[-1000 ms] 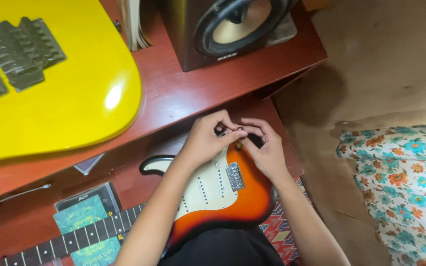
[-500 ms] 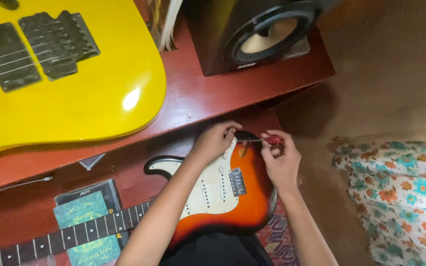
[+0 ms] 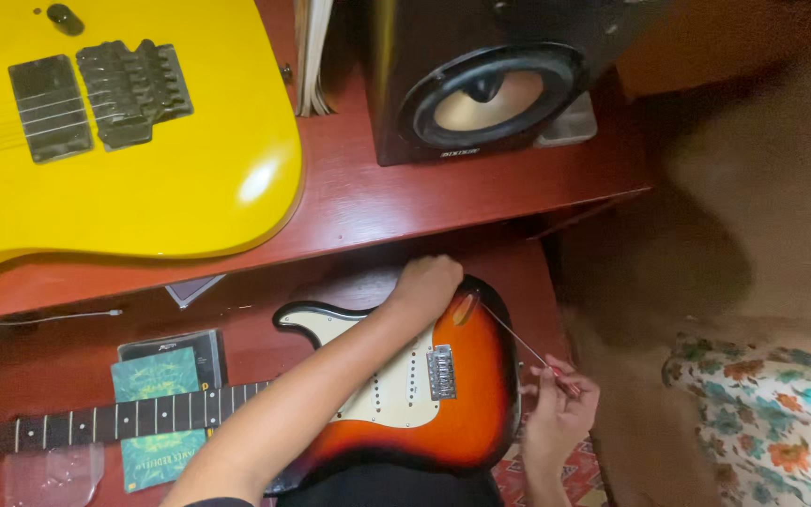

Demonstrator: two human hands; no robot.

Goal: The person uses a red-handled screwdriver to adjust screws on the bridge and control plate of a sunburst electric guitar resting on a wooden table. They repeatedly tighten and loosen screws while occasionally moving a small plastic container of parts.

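Your right hand (image 3: 558, 413) has its grip pinched shut on a thin guitar string (image 3: 515, 340), pulled taut up-left toward your left hand (image 3: 429, 282), which is curled closed on the sunburst guitar (image 3: 466, 413) body's edge. That guitar's neck runs left across the red surface (image 3: 443, 202), over flat green packets (image 3: 154, 376) and a dark square packet.
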